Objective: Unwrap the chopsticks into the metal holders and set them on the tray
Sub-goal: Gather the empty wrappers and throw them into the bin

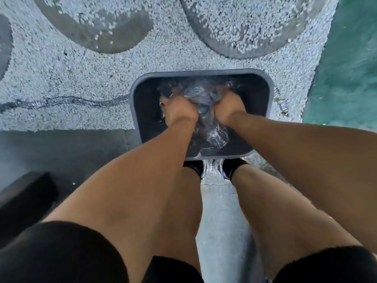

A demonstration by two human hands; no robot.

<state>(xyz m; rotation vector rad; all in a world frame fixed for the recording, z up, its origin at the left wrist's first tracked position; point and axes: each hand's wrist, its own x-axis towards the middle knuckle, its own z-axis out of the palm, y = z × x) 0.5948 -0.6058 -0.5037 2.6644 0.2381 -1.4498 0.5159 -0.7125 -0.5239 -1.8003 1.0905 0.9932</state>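
Observation:
A dark grey rectangular bin stands on the floor in front of my feet. It holds crumpled clear plastic wrapping. Both my arms reach down into it. My left hand and my right hand are side by side in the bin, fingers curled down into the clear plastic, gripping a bunch of it between them. The fingertips are buried in the plastic. No chopsticks, metal holders or tray are in view.
The floor is pale pebbled concrete with two large grey round patches at the top and a dark crack on the left. A green surface borders the right. A dark block sits at lower left. My legs and shoes are below the bin.

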